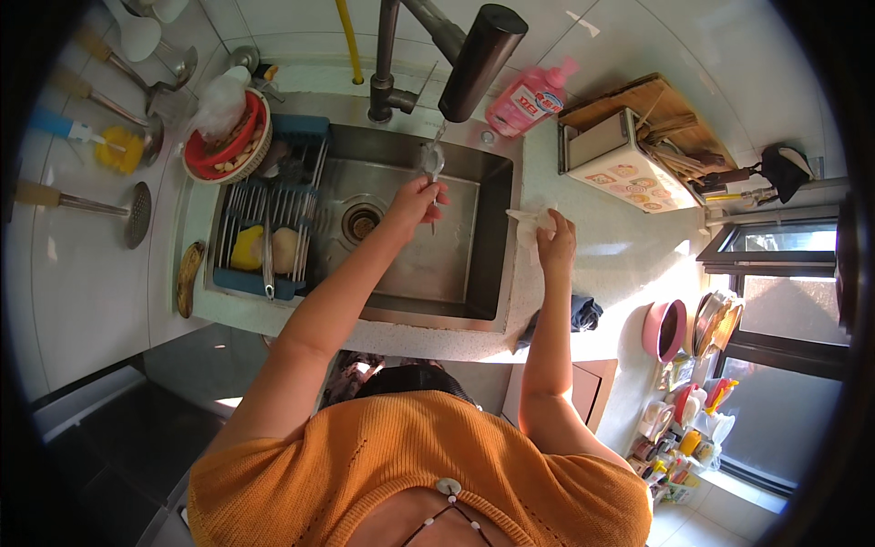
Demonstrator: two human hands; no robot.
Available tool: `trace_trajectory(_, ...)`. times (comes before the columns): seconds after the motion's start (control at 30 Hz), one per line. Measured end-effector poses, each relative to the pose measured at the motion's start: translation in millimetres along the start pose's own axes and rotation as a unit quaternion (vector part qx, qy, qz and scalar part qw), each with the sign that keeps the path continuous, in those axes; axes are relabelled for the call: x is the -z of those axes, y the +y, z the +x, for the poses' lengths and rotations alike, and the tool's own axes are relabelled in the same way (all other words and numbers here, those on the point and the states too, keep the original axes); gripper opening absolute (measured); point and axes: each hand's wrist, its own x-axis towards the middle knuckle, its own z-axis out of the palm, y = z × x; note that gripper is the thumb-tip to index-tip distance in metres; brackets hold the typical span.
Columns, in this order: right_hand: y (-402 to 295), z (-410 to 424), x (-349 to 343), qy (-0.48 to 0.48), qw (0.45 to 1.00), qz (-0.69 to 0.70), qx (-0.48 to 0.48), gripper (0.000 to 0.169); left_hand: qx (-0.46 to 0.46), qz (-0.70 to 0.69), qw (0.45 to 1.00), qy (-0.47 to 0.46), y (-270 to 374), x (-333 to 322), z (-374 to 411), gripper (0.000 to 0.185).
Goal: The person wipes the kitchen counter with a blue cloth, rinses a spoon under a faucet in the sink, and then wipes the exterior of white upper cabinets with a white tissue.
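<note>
My left hand reaches over the sink and grips what looks like a metal spoon. Its bowl end is up, in the thin stream of water falling from the dark faucet. Part of the handle shows below my fingers. Over the counter just right of the basin, my right hand pinches a crumpled, thin white sheet; whether it is tissue, cloth or plastic I cannot tell.
A drying rack with sponges spans the sink's left side. Beside it are a basket and a banana. Pink soap, a utensil holder and a dark cloth lie rightward. Ladles hang left.
</note>
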Motion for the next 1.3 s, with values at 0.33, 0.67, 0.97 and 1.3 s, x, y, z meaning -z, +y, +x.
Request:
trace_trajectory(0.33,-4.9,-29.7,-19.7,-0.030,0.991,0.131,-0.009,0.033,-0.168,0.088,0.982,0.029,-3.8,22.1,2.5,0.022)
trace_trajectory(0.67,-69.7,-30.4,-66.5,-0.180,0.923,0.332,-0.079,0.026,-0.042,-0.012,0.998,-0.044,13.7,31.6,-29.0,0.038)
trace_trajectory(0.97,-129.9,-8.4,-91.8,-0.217,0.814,0.487,-0.229,0.021,-0.261,0.298,0.910,0.123,24.1,36.8,-22.2,0.026)
trace_trajectory(1.3,-176.5,42.4,-149.3,-0.302,0.365,0.816,-0.331,0.025,-0.204,0.270,0.916,0.216,-23.2,120.8,-82.2,0.026)
